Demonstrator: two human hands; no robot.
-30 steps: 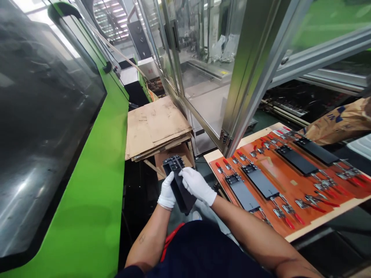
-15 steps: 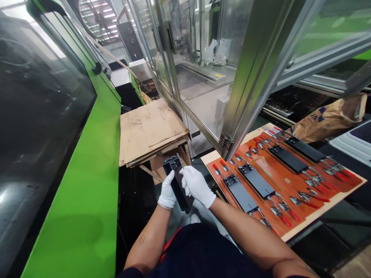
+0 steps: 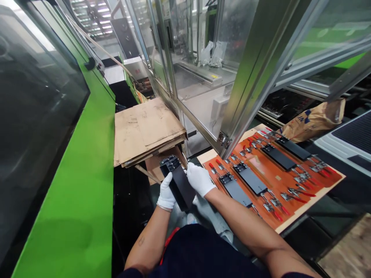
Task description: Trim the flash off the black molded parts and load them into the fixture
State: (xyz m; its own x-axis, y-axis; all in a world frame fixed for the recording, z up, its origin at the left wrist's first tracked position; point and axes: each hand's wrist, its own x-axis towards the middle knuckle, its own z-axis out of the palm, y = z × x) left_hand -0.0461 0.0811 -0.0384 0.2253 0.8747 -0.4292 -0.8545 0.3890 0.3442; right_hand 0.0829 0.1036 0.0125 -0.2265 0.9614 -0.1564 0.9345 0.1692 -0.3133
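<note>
A long black plastic box-shaped part [image 3: 183,187] is tilted in front of me, its top end with several small raised features pointing away. Wrapped around its left side is my left hand [image 3: 166,193], in a white glove, thumb on the near face. My right hand [image 3: 199,179], also gloved in white, is closed at the part's right edge. A thin metal tool [image 3: 186,157] sticks up out of its fingers; its exact kind is too small to tell. Whether the tool touches the part cannot be made out.
An orange board [image 3: 278,187] on the right bears several black parts held by red-handled toggle clamps. Stacked cardboard [image 3: 149,123] lies ahead. A green machine [image 3: 75,173] stands close on the left. A metal-framed clear door [image 3: 240,85] juts out ahead. Behind the board lies a brown bag [image 3: 313,117].
My right hand has moved from over the part's face to its right edge, with the thin tool. The part has turned, showing more of its broad face. The view has shifted slightly right.
</note>
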